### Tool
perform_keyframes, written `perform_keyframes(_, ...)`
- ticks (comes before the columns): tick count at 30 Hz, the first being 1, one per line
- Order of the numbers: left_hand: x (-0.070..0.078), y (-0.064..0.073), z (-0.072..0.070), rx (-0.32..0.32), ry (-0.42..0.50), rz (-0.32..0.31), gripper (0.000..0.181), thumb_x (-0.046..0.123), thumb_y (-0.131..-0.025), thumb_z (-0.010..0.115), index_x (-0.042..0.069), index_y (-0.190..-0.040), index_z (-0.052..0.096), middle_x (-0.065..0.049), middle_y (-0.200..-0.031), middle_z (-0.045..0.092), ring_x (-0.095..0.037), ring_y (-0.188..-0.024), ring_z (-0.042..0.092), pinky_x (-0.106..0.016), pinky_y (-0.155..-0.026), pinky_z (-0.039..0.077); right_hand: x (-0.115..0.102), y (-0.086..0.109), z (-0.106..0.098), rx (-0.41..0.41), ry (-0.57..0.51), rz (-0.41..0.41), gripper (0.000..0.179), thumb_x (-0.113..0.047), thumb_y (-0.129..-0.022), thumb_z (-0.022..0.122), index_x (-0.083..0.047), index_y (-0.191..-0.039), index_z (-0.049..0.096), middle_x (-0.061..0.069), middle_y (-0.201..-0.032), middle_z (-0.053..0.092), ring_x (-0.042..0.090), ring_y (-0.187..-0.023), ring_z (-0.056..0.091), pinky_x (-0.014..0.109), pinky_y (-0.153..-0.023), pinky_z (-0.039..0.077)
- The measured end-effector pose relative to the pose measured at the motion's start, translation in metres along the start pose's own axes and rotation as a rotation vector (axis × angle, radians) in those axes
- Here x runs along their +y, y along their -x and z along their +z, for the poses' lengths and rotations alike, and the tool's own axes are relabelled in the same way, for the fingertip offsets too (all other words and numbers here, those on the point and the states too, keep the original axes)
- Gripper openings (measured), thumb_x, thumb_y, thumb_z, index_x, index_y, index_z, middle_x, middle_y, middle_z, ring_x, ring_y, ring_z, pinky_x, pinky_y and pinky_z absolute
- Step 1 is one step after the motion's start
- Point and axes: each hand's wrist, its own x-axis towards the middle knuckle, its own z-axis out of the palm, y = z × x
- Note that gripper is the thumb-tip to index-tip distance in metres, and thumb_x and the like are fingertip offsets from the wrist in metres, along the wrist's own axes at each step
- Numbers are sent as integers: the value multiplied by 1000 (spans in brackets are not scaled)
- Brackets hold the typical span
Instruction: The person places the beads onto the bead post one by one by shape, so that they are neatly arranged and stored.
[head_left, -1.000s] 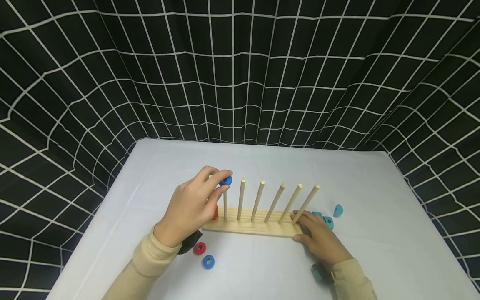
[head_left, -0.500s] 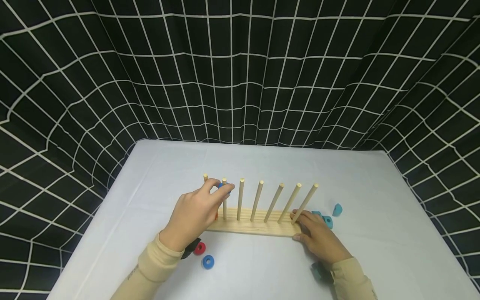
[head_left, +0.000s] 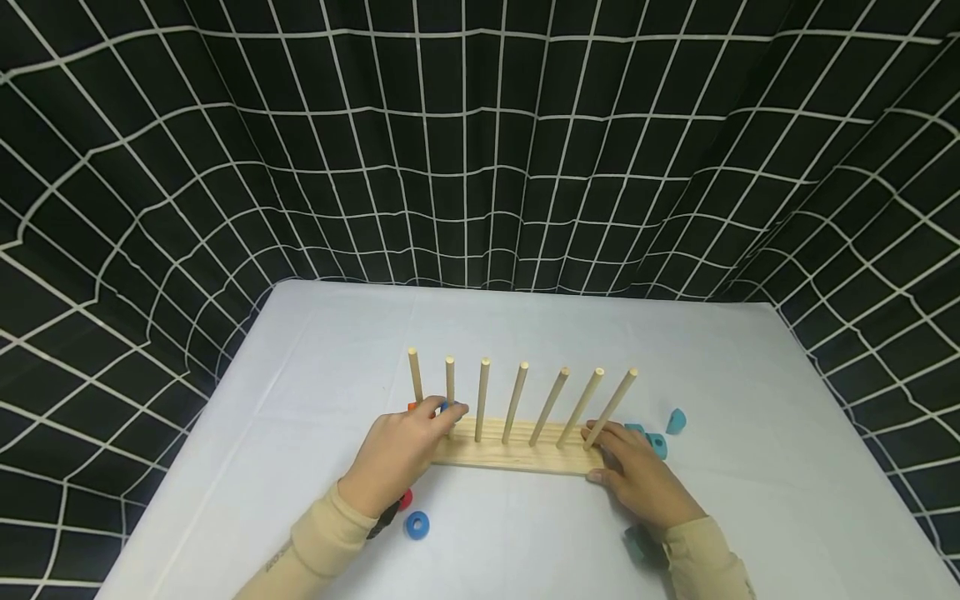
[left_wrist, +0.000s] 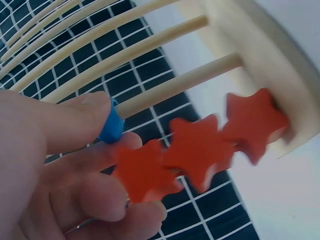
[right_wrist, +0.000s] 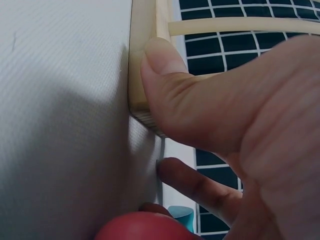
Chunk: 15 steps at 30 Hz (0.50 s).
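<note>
Thumb and finger of my left hand [head_left: 401,450] pinch a blue ring-shaped bead [left_wrist: 112,125] that is threaded on the second peg from the left, partway down. The wooden peg board [head_left: 517,457] has a row of upright pegs along it. On its leftmost peg sit three orange-red star beads [left_wrist: 197,150], stacked up from the base and close beside the left fingers. My right hand [head_left: 637,479] grips the board's right end, thumb [right_wrist: 165,60] on the near edge and fingers reaching round behind the last peg.
A blue ring bead [head_left: 417,525] lies in front of the board, with a red bead [head_left: 406,499] partly hidden by the left wrist. Several teal beads [head_left: 657,446] lie beyond the right hand. A red rounded thing [right_wrist: 142,227] shows low in the right wrist view.
The left hand has lowered the blue bead from the second peg's top to partway down it. The leftmost peg has come into sight. The right hand stays at the board's end.
</note>
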Motion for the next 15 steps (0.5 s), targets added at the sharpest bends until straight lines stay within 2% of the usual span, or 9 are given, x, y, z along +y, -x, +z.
perform_keyframes(6, 1, 4, 9, -23, -17, -11, 34, 11, -77, 80, 21, -107, 68, -3, -98, 70, -13, -53, 63, -22, -38, 43, 0, 0, -1, 2, -3, -4, 47, -24, -83, 72, -15, -127, 57, 2, -141, 49, 33, -131, 41, 56, -105, 36)
perform_keyframes(11, 2, 7, 13, -5, -18, -21, 37, 5, -74, 81, 21, -105, 70, -4, -99, 69, -11, -51, 60, -19, -39, 41, -1, 1, -1, 9, 2, -14, 48, -23, -83, 73, -14, -127, 57, 3, -140, 50, 34, -130, 41, 56, -105, 36)
perform_keyframes(15, 5, 11, 17, 12, -33, -20, 44, -8, -67, 76, 19, -101, 69, -3, -96, 66, -7, -46, 52, -16, -38, 32, -1, 1, -1, 4, 3, -14, 48, -23, -83, 72, -13, -128, 57, 4, -141, 49, 34, -130, 41, 57, -105, 36)
